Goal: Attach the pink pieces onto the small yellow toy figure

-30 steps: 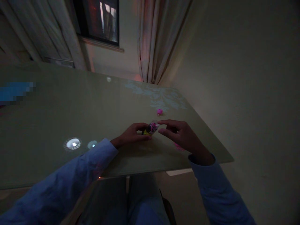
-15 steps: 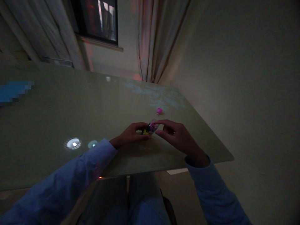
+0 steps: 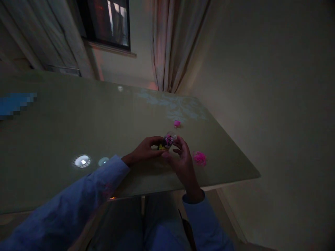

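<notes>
In the head view my left hand (image 3: 148, 149) is closed around a small clear container (image 3: 169, 139) with dark and pink stringy contents and yellow near its lower end. It is tilted, its clear end pointing up and to the right. My right hand (image 3: 181, 158) is at its right side, fingers curled against the clear end and thumb near the lower edge. Just beyond the container lies a small bright pink object (image 3: 177, 123), perhaps a cap. To the right of my right hand rests a loose pile of thin pink strands or bands (image 3: 200, 158).
The glossy table (image 3: 117, 115) reflects round lights and carries a pale leaf pattern at its far right. A pixelated blue patch (image 3: 15, 104) shows at the left. A wall (image 3: 274, 87) stands along the right side, with curtains (image 3: 167, 45) and a window (image 3: 108, 22) behind.
My right hand has moved left and turned, closing in on the container. The pink pile, hidden behind that hand before, now shows. My left hand stays almost in place.
</notes>
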Motion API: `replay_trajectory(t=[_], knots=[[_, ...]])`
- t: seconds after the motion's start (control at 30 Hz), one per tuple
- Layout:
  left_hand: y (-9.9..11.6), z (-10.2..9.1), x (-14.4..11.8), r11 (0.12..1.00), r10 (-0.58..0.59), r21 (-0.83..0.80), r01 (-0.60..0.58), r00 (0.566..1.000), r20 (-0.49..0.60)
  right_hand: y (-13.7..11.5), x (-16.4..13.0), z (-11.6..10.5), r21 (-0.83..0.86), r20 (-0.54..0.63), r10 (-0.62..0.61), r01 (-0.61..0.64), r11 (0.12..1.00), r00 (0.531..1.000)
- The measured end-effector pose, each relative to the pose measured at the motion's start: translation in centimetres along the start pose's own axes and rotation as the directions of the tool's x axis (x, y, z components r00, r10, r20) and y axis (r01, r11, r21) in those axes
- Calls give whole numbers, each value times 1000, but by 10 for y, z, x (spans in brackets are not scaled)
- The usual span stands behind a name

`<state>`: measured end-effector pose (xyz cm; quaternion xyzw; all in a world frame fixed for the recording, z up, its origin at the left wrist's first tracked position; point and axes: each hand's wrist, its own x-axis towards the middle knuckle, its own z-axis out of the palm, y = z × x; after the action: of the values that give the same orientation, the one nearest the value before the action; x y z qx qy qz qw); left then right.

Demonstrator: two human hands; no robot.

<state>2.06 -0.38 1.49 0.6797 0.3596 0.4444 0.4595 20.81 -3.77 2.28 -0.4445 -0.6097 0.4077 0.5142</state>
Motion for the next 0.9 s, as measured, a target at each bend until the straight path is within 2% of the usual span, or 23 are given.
replay_trajectory(t=[0.07, 0.23, 0.33, 0.5, 0.6, 0.73, 0.83, 0.9], knots=[[-1, -1, 0, 999, 11, 31, -11, 1000, 8, 3, 6, 8, 35, -54, -15, 17, 999, 998], [-1, -1, -1, 992, 41, 114, -45, 999, 36, 3, 17, 14, 41, -40, -82, 84, 996, 996], [-2, -2, -1, 996, 39, 82, -42, 998, 47, 4, 15, 11, 74, -114, -118, 127, 989, 986], [-1, -6, -1, 1000, 5, 5, -6, 1000, 9, 7, 3, 3, 154, -161, -75, 100, 983, 984], [0, -8, 1, 998, -26, 55, 30, 998, -58, 11, -5, 0, 182, -133, -46, 70, 981, 990], [-5, -7, 2, 962, -21, 266, 56, 991, -131, 15, -14, 0, 235, -43, -51, 60, 970, 998], [-15, -4, 6, 918, 19, 396, 17, 996, -88, 12, -18, 3, 250, 39, -111, 98, 963, 993], [-21, 0, 12, 906, 30, 422, -15, 999, -30, 10, -19, 5, 215, 73, -178, 159, 964, 981]])
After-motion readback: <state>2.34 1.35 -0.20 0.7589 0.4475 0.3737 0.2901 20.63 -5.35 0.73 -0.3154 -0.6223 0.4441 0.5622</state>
